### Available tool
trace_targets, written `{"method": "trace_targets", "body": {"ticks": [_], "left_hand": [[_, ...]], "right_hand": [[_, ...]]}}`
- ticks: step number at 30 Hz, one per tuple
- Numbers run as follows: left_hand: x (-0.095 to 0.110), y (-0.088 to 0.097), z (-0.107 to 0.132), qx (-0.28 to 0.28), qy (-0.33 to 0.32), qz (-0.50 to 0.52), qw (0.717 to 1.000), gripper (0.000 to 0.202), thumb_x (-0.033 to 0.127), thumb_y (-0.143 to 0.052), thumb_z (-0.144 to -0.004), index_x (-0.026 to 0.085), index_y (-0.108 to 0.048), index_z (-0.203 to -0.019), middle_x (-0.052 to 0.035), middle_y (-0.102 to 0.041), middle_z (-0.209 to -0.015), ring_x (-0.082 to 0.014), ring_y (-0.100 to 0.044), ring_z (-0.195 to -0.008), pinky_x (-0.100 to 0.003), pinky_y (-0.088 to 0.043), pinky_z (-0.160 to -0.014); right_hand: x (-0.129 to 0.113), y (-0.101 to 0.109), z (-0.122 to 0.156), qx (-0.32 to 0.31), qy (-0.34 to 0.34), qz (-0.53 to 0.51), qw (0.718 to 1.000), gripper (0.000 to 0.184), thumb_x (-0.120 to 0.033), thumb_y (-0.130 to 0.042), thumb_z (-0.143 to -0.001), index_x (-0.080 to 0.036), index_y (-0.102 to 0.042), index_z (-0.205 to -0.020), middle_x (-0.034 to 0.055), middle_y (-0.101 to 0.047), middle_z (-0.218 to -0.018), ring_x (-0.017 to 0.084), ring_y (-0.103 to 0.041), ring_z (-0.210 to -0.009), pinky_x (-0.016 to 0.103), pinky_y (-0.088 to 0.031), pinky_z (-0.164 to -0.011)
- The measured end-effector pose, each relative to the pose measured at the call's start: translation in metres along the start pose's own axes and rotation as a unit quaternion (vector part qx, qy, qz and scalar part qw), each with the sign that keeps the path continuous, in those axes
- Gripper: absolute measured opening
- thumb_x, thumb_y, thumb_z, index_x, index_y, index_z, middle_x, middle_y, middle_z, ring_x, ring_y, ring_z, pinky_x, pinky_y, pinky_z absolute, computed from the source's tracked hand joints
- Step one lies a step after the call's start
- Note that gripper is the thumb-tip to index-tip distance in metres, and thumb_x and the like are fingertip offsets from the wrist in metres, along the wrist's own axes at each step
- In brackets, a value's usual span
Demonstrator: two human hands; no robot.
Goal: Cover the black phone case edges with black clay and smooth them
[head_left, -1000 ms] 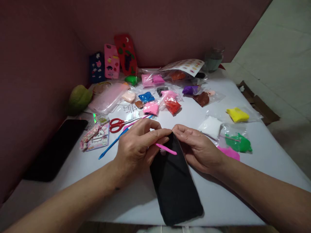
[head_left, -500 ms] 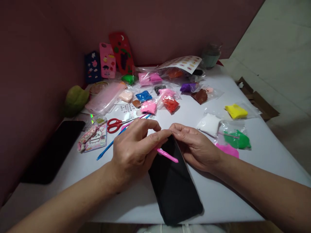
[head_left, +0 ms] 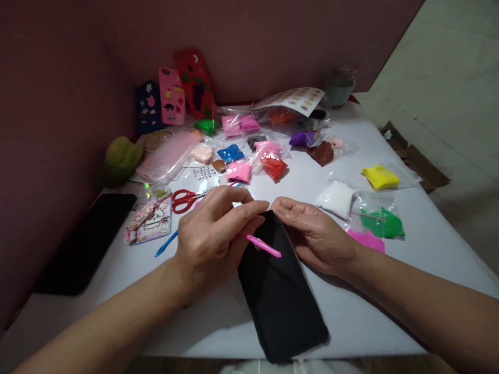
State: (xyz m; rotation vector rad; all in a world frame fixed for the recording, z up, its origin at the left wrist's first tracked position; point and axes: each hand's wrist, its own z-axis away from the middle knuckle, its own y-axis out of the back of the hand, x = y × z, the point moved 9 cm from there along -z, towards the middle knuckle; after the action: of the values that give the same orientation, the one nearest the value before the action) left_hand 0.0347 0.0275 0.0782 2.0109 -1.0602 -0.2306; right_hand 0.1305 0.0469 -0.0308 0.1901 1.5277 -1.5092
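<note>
A black phone case (head_left: 286, 296) lies at a slant on the white table in front of me, its top end between my hands. My left hand (head_left: 216, 234) is closed around a pink modelling tool (head_left: 265, 245), whose pointed end sticks out over the case. The thumb and forefinger of that hand are near the case's top edge. My right hand (head_left: 315, 234) pinches the upper right edge of the case between thumb and curled fingers; the fingertips are partly hidden. Left of my left hand lie red-handled scissors (head_left: 184, 201) and a blue modelling tool (head_left: 167, 244).
Bags of coloured clay lie across the table, among them red (head_left: 275, 169), white (head_left: 336, 199), yellow (head_left: 380, 177) and green (head_left: 384, 222). Decorated phone cases (head_left: 172, 96) lean on the back wall. A black phone-like slab (head_left: 88, 244) lies left; a glass jar (head_left: 340, 87) stands behind.
My left fingertips have drawn slightly left, away from my right fingertips, uncovering more of the case's top edge. The pink tool has shifted left with that hand.
</note>
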Motion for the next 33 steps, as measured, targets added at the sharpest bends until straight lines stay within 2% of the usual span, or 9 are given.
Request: {"method": "trace_targets", "body": {"ticks": [7, 12, 14, 20, 26, 30, 33], "left_hand": [[0.000, 0.000, -0.002, -0.015, 0.022, 0.029, 0.999, 0.017, 0.011, -0.063, -0.090, 0.013, -0.070, -0.105, -0.0056, -0.065, -0.097, -0.0125, -0.063, -0.088, -0.024, -0.050, -0.079], [-0.021, 0.009, -0.005, -0.011, 0.140, 0.106, 0.984, 0.018, 0.011, -0.056, -0.094, 0.015, -0.068, -0.106, -0.0042, -0.067, -0.100, -0.0118, -0.064, -0.097, -0.023, -0.049, -0.087], [-0.026, 0.010, -0.004, -0.009, 0.164, 0.124, 0.979, 0.017, 0.011, -0.058, -0.093, 0.018, -0.069, -0.103, -0.0027, -0.069, -0.099, -0.0129, -0.064, -0.098, -0.025, -0.049, -0.087], [-0.025, 0.007, -0.001, -0.018, 0.140, 0.143, 0.980, 0.018, 0.008, -0.062, -0.089, 0.020, -0.071, -0.098, -0.0023, -0.069, -0.095, -0.0142, -0.066, -0.092, -0.026, -0.051, -0.079], [-0.037, 0.000, 0.001, -0.022, 0.178, 0.156, 0.971, 0.017, 0.007, -0.061, -0.089, 0.020, -0.072, -0.092, -0.0005, -0.072, -0.091, -0.0127, -0.067, -0.085, -0.025, -0.052, -0.075], [-0.031, -0.003, 0.000, -0.037, 0.165, 0.170, 0.971, 0.017, 0.008, -0.063, -0.088, 0.021, -0.071, -0.096, -0.0016, -0.070, -0.093, -0.0133, -0.066, -0.088, -0.025, -0.051, -0.074], [-0.020, -0.004, -0.001, -0.047, 0.124, 0.173, 0.976, 0.019, 0.006, -0.064, -0.087, 0.022, -0.071, -0.097, -0.0026, -0.067, -0.093, -0.0133, -0.065, -0.086, -0.026, -0.052, -0.073]], "right_hand": [[0.000, 0.000, 0.000, -0.001, 0.002, -0.003, 1.000, 0.023, -0.029, -0.072, -0.087, -0.015, -0.056, -0.078, -0.0023, -0.050, -0.069, 0.007, -0.046, -0.061, 0.018, -0.040, -0.059], [0.001, 0.000, 0.001, 0.014, -0.015, -0.026, 0.999, 0.026, -0.027, -0.071, -0.086, -0.015, -0.052, -0.073, -0.0019, -0.049, -0.067, 0.009, -0.049, -0.061, 0.023, -0.047, -0.064], [0.000, -0.001, 0.001, 0.011, -0.015, -0.038, 0.999, 0.026, -0.023, -0.069, -0.087, -0.015, -0.051, -0.071, -0.0020, -0.049, -0.067, 0.009, -0.050, -0.061, 0.024, -0.048, -0.066], [0.003, -0.001, 0.001, 0.012, -0.029, -0.054, 0.998, 0.025, -0.022, -0.071, -0.086, -0.015, -0.051, -0.072, -0.0021, -0.050, -0.067, 0.009, -0.051, -0.062, 0.022, -0.050, -0.067], [-0.001, -0.002, 0.000, 0.011, -0.011, -0.067, 0.998, 0.024, -0.015, -0.071, -0.084, -0.013, -0.053, -0.068, -0.0023, -0.050, -0.065, 0.006, -0.048, -0.058, 0.016, -0.045, -0.059], [-0.001, 0.000, -0.001, 0.011, -0.011, -0.059, 0.998, 0.023, -0.016, -0.068, -0.086, -0.013, -0.053, -0.069, -0.0019, -0.050, -0.065, 0.007, -0.049, -0.060, 0.017, -0.045, -0.060], [-0.001, -0.001, -0.002, 0.001, -0.015, -0.048, 0.999, 0.023, -0.018, -0.068, -0.087, -0.014, -0.054, -0.070, -0.0016, -0.051, -0.066, 0.009, -0.051, -0.061, 0.020, -0.046, -0.062]]}}
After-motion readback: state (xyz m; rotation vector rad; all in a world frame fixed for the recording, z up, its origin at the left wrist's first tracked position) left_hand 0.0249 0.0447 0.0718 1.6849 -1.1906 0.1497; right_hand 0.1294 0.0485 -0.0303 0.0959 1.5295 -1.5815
